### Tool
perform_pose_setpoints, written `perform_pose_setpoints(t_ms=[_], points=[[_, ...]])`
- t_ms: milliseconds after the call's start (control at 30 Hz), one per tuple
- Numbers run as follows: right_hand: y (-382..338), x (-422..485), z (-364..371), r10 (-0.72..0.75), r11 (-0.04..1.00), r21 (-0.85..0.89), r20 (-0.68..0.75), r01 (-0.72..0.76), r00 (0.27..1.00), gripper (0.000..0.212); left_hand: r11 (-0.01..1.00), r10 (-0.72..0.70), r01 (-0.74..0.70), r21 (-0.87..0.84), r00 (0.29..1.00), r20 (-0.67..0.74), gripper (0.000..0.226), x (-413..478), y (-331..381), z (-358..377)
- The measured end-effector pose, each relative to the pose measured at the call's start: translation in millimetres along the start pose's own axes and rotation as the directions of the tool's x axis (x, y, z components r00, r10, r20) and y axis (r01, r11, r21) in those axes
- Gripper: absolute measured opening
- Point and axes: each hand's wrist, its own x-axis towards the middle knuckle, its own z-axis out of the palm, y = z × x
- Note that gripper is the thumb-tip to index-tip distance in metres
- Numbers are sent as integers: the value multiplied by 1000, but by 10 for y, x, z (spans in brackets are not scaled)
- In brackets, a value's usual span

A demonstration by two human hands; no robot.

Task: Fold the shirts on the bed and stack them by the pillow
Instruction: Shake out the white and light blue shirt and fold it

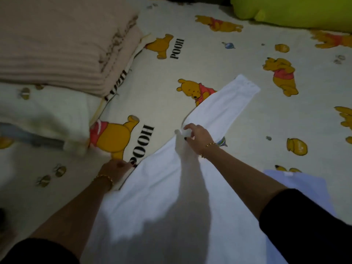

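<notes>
A white shirt (pixel 156 189) lies spread on the bear-print bed sheet (pixel 247 141), its sleeve stretching away to the upper right. My right hand (pixel 196 139) pinches a fold of the shirt near the shoulder and lifts it slightly. My left hand (pixel 116 168) grips the shirt's left edge down against the sheet. The pillow (pixel 43 113) in a matching pale cover lies at the left. A pale blue shirt (pixel 297 185) shows under my right forearm.
A folded pink ribbed blanket (pixel 62 44) rests on the pillow at the upper left. A lime-green plush cushion (pixel 297 10) lies at the top right. Open sheet stretches between the pillow and the white sleeve.
</notes>
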Motion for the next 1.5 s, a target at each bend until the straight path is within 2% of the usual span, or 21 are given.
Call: perform_pose_setpoints(t_ms=[100, 167, 233, 267, 333, 400, 467, 600, 700, 767, 933, 1100, 1200, 1300, 1333, 1400, 1433, 1500], points=[[-444, -199, 483, -91, 978, -163, 240, 133, 966, 47, 989, -51, 31, 146, 990, 132, 54, -282, -437, -141], [-687, -288, 776, -41, 954, -257, 394, 153, 918, 59, 954, -58, -17, 299, 969, 240, 63, -479, -649, -215], [-864, -339, 1032, 34, 934, -329, 466, 137, 884, 65, 947, -48, -48, 317, 957, 286, 69, -611, -850, -233], [-941, -356, 1126, 57, 929, -352, 445, 116, 894, 61, 953, -30, -55, 297, 961, 277, 72, -644, -944, -219], [-1055, -354, 1250, 37, 928, -364, 296, 77, 955, 43, 969, 16, -60, 238, 983, 182, 67, -692, -1051, -210], [-1125, -368, 1319, 4, 966, -256, 123, 28, 992, 33, 982, 77, -90, 168, 993, 84, 57, -719, -1125, -235], [-1130, -408, 1326, 0, 993, -121, 35, 4, 999, 34, 981, 108, -110, 158, 994, 23, 53, -704, -1160, -250], [-1008, -732, 1351, 12, 998, -63, -3, -12, 1000, 62, 959, 184, -154, 238, 977, -109, 72, -790, -1266, -163], [-843, -1139, 1335, 19, 997, -72, -54, -22, 998, 56, 879, 346, -207, 431, 897, -276, 83, -996, -1285, -55], [-688, -1475, 1323, 45, 996, -75, -77, -51, 996, 48, 813, 440, -236, 533, 848, -296, 78, -1191, -1309, 45], [-194, -2454, 1264, 148, 984, -86, -66, -153, 987, 27, 704, 553, -417, 574, 829, -76, 42, -1627, -1431, 380], [295, -3596, 1264, 254, 961, -88, -75, -261, 964, 19, 611, 576, -568, 551, 797, 182, 34, -2279, -1648, 754], [547, -4236, 1278, 293, 948, -129, -13, -292, 956, 25, 573, 553, -606, 551, 783, 286, 33, -2587, -1818, 947], [748, -4823, 1269, 318, 918, -277, 83, -285, 944, 37, 500, 552, -648, 575, 750, 364, 57, -2798, -2085, 1058], [812, -4997, 1274, 306, 903, -347, 109, -252, 946, 43, 436, 599, -676, 594, 711, 369, 73, -2824, -2212, 1091], [923, -5277, 1290, 267, 867, -464, 129, -180, 955, 57, 353, 603, -683, 639, 689, 403, 109, -2864, -2440, 1115], [972, -5379, 1307, 251, 857, -490, 126, -159, 960, 64, 330, 589, -670, 665, 697, 410, 119, -2865, -2538, 1143], [1069, -5499, 1357, 229, 831, -537, 94, -145, 969, 73, 262, 599, -645, 718, 691, 403, 121, -2880, -2601, 1132]])
